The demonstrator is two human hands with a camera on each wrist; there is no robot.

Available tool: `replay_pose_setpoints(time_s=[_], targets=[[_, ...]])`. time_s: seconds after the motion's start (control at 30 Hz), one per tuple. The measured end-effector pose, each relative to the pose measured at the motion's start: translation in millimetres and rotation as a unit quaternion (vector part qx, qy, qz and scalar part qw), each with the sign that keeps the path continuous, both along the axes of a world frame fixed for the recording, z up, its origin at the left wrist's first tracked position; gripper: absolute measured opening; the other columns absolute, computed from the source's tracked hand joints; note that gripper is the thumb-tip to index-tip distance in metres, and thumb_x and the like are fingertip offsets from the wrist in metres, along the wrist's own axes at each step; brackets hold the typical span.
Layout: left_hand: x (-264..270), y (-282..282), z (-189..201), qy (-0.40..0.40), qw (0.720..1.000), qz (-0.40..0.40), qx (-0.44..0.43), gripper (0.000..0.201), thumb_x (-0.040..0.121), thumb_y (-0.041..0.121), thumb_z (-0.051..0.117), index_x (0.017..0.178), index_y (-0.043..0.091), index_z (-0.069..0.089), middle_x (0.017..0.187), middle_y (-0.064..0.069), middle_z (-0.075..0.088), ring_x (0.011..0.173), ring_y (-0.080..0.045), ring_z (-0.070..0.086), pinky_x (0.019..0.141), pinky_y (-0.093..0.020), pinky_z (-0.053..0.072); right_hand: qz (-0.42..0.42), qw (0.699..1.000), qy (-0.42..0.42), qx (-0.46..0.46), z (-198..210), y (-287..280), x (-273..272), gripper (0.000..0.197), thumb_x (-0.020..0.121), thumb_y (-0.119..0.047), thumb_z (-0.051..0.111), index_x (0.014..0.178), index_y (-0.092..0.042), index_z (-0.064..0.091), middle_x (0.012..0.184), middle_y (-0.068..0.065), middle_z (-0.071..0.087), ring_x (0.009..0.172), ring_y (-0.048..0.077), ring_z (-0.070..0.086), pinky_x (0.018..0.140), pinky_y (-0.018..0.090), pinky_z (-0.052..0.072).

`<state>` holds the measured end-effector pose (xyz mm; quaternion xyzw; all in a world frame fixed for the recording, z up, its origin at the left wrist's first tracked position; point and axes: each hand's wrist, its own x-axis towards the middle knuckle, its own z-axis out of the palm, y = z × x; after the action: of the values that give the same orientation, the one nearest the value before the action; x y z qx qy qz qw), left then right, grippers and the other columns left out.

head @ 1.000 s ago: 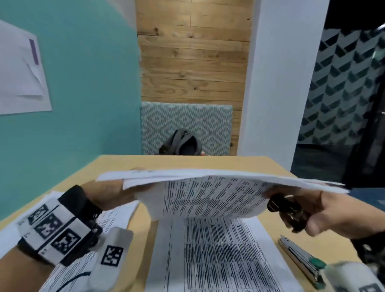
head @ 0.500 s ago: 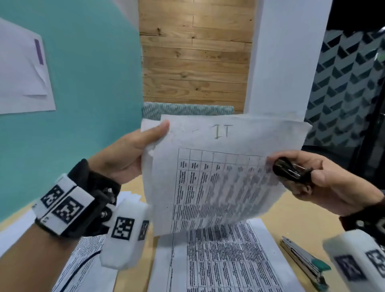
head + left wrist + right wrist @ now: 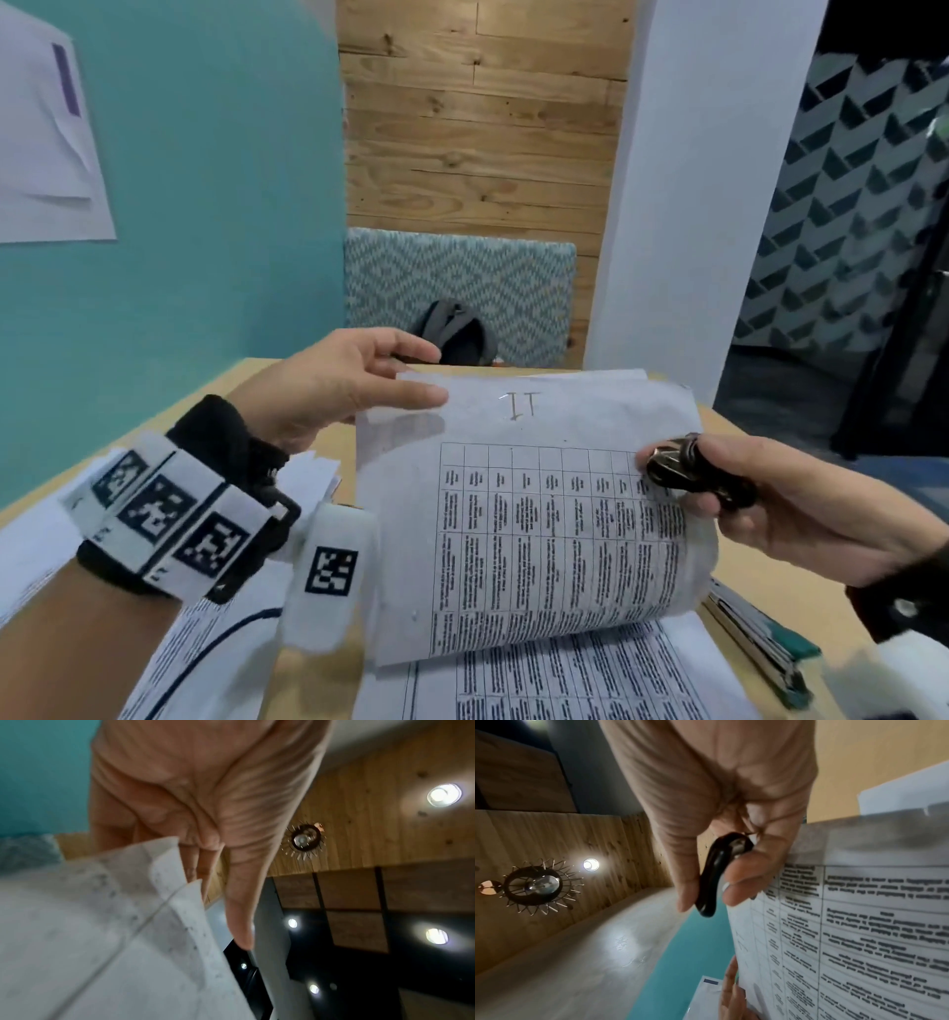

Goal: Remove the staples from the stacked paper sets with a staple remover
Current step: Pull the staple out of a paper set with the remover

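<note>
Left hand (image 3: 328, 395) up off the table, thumb and fingers out nearly straight, thumb lying on the top left corner of the paper set (image 3: 524, 514). No firm pinch to see there; in the left wrist view, corner sheets fanned apart beside the fingers (image 3: 197, 870). Right hand (image 3: 760, 503) curled round a black staple remover (image 3: 693, 475), also pressing the right edge of the same set, sheets bent and raised above the table (image 3: 760, 580). "IT" written at the top of the front sheet.

Under it, flat on the table, more printed pages (image 3: 565, 683). More sheets at the left (image 3: 195, 642). A stapler with a green end (image 3: 765, 637) near the right side.

Step in hand, most likely: looking over the set for its staple. No staple plain to see. Next: find it, hold the corner tight, bring the remover's teeth under it.
</note>
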<state>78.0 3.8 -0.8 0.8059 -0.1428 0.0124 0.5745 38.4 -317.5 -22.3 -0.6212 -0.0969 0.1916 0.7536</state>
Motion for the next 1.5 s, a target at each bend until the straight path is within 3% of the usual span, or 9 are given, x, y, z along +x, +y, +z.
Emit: replay_pose_setpoints(time_s=[0.2, 0.3, 0.4, 0.57, 0.67, 0.8, 0.97, 1.2, 1.5], targets=[[0.3, -22.6, -19.9, 0.061, 0.997, -0.033, 0.039, 0.007, 0.075, 0.011, 0.072, 0.073, 0.008, 0.066, 0.067, -0.005, 0.069, 0.055, -0.013, 0.063, 0.051, -0.017, 0.05, -0.018, 0.998, 0.012, -0.052, -6.4, 5.2, -3.5, 0.087, 0.017, -0.031, 0.097, 0.092, 0.006, 0.072, 0.083, 0.014, 0.067, 0.046, 0.011, 0.056, 0.032, 0.015, 0.042], [3.9, -22.2, -22.8, 0.083, 0.996, -0.024, -0.002, 0.006, 0.075, 0.003, 0.069, 0.073, 0.007, 0.066, 0.064, -0.004, 0.069, 0.051, -0.012, 0.063, 0.048, -0.018, 0.05, -0.095, 0.971, -0.139, -0.172, 4.5, 7.7, -2.7, 0.084, 0.017, -0.056, 0.09, 0.088, -0.014, 0.076, 0.082, 0.004, 0.069, 0.053, 0.006, 0.058, 0.039, 0.013, 0.041], [4.0, -22.5, -22.1, 0.083, 0.996, -0.021, -0.029, 0.014, 0.071, -0.001, 0.07, 0.084, 0.004, 0.067, 0.074, -0.009, 0.07, 0.058, -0.015, 0.065, 0.055, -0.021, 0.055, -0.193, 0.889, -0.346, -0.231, 25.4, 11.3, -1.1, 0.077, 0.026, -0.067, 0.082, 0.093, -0.029, 0.073, 0.081, -0.008, 0.07, 0.056, 0.005, 0.059, 0.048, 0.015, 0.046], [2.2, -25.9, -20.7, 0.082, 0.994, -0.033, -0.057, 0.028, 0.058, 0.002, 0.072, 0.085, 0.007, 0.068, 0.08, -0.012, 0.07, 0.064, -0.018, 0.067, 0.062, -0.026, 0.056, -0.054, 0.753, -0.515, -0.407, 38.6, 60.3, 1.1, 0.056, 0.053, -0.049, 0.08, 0.102, -0.025, 0.068, 0.088, -0.013, 0.062, 0.085, 0.004, 0.061, 0.08, 0.016, 0.048], [0.1, -26.0, -19.9, 0.075, 0.995, -0.044, -0.054, 0.03, 0.057, 0.003, 0.073, 0.087, 0.008, 0.067, 0.084, -0.016, 0.068, 0.063, -0.019, 0.066, 0.055, -0.024, 0.056, -0.029, 0.68, -0.576, -0.453, 27.5, 85.7, 8.1, 0.048, 0.058, -0.037, 0.084, 0.099, -0.019, 0.067, 0.088, -0.014, 0.057, 0.076, 0.003, 0.054, 0.071, 0.015, 0.044], [-1.5, -26.6, -19.3, 0.084, 0.992, -0.077, -0.056, 0.029, 0.065, -0.003, 0.075, 0.09, 0.009, 0.066, 0.09, -0.019, 0.068, 0.066, -0.02, 0.067, 0.054, -0.023, 0.056, -0.079, 0.586, -0.627, -0.507, 16.4, 98.1, 13.5, 0.046, 0.059, -0.04, 0.066, 0.1, -0.02, 0.068, 0.089, 0.0, 0.061, 0.07, 0.027, 0.06, 0.057, 0.04, 0.05], [-3.5, -30.9, -18.9, 0.095, 0.989, -0.097, -0.052, 0.041, 0.065, 0.008, 0.069, 0.105, 0.006, 0.064, 0.104, -0.026, 0.067, 0.088, -0.031, 0.064, 0.084, -0.04, 0.053, -0.062, 0.603, -0.644, -0.466, 8.7, 96.0, 18.3, 0.039, 0.061, -0.029, 0.068, 0.098, -0.017, 0.07, 0.093, 0.001, 0.062, 0.07, 0.029, 0.061, 0.057, 0.043, 0.052], [-6.0, -34.1, -17.6, 0.087, 0.99, -0.102, -0.033, 0.049, 0.067, 0.009, 0.067, 0.115, 0.004, 0.061, 0.11, -0.025, 0.065, 0.106, -0.037, 0.062, 0.093, -0.042, 0.049, -0.041, 0.596, -0.668, -0.444, 8.4, 92.7, 17.5, 0.033, 0.064, -0.022, 0.069, 0.095, -0.012, 0.071, 0.091, 0.004, 0.062, 0.066, 0.03, 0.06, 0.053, 0.043, 0.051], [-9.4, -34.9, -17.2, 0.075, 0.992, -0.104, -0.018, 0.044, 0.067, 0.01, 0.068, 0.111, 0.006, 0.063, 0.108, -0.021, 0.068, 0.106, -0.034, 0.063, 0.096, -0.041, 0.048, -0.031, 0.598, -0.672, -0.436, 7.1, 94.5, 17.3, 0.03, 0.065, -0.024, 0.068, 0.09, -0.009, 0.072, 0.088, 0.006, 0.062, 0.064, 0.032, 0.06, 0.054, 0.044, 0.051]])
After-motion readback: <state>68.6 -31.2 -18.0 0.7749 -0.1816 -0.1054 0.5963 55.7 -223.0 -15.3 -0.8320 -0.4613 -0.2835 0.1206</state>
